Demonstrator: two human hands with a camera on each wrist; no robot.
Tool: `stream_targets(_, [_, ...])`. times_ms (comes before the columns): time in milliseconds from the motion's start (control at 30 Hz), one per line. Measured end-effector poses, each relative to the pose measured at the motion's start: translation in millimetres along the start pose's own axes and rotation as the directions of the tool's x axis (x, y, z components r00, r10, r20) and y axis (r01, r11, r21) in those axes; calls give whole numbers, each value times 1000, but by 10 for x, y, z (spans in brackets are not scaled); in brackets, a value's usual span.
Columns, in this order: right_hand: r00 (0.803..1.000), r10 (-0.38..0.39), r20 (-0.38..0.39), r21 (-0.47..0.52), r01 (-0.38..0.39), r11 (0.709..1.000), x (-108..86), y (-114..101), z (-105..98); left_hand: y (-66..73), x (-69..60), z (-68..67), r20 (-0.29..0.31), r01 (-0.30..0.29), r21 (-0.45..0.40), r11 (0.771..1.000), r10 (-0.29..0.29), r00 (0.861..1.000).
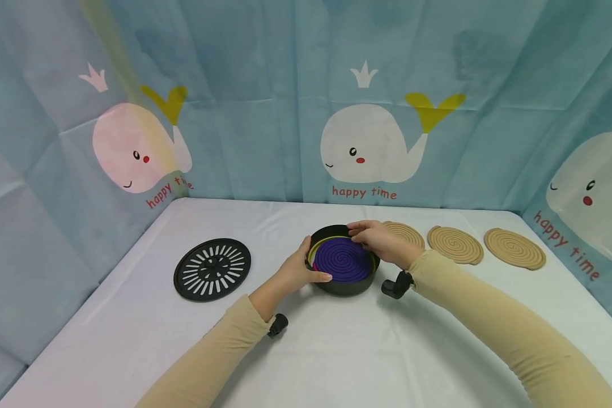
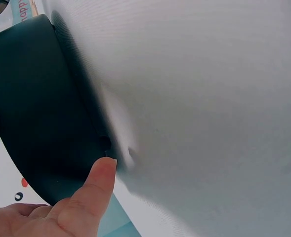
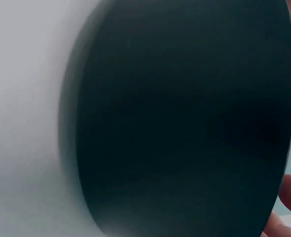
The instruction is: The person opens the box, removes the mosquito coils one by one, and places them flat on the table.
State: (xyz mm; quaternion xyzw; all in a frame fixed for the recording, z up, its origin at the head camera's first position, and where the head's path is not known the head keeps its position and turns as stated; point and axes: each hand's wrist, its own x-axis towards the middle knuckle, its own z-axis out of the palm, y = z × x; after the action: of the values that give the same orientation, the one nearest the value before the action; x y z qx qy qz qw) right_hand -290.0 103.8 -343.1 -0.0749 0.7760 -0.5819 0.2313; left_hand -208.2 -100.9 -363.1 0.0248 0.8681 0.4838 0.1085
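A round black holder (image 1: 343, 288) stands on the table in the head view. A purple spiral coaster (image 1: 342, 259) lies inside it, with a yellow edge and a small pink bit showing around it. My left hand (image 1: 297, 266) grips the holder's left side, thumb at the front; in the left wrist view, the thumb (image 2: 98, 180) presses low on the dark wall. My right hand (image 1: 379, 241) reaches over the holder's right rear rim with fingers extended, near the purple coaster. The right wrist view shows mostly the dark wall (image 3: 185, 118), with fingertips at its edge.
A black slotted round lid (image 1: 213, 270) lies to the left of the holder. Three tan spiral coasters lie to the right: one (image 1: 407, 232) partly behind my right hand, another (image 1: 455, 245) beside it, and the third (image 1: 514, 248) farthest right. A whale-print curtain (image 1: 265, 113) hangs behind the white table.
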Motion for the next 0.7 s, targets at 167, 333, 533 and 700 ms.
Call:
stream_targets(167, [1000, 1, -19, 4, -1, 1000, -30, -10, 33, 5, -1, 4, -4, 7, -5, 1000, -7, 1000])
stream_targets(333, [1000, -8, -24, -8, 8, 1000, -51, -13, 53, 12, 1, -2, -5, 9, -3, 1000, -9, 1000])
stream_targets(533, [1000, 14, -20, -1, -14, 1000, -23, -3, 41, 6, 16, 4, -4, 16, 0, 1000, -16, 1000])
stream_targets(700, [999, 34, 0, 3, -34, 999, -18, 6, 29, -7, 21, 12, 1, 17, -12, 1000, -17, 1000])
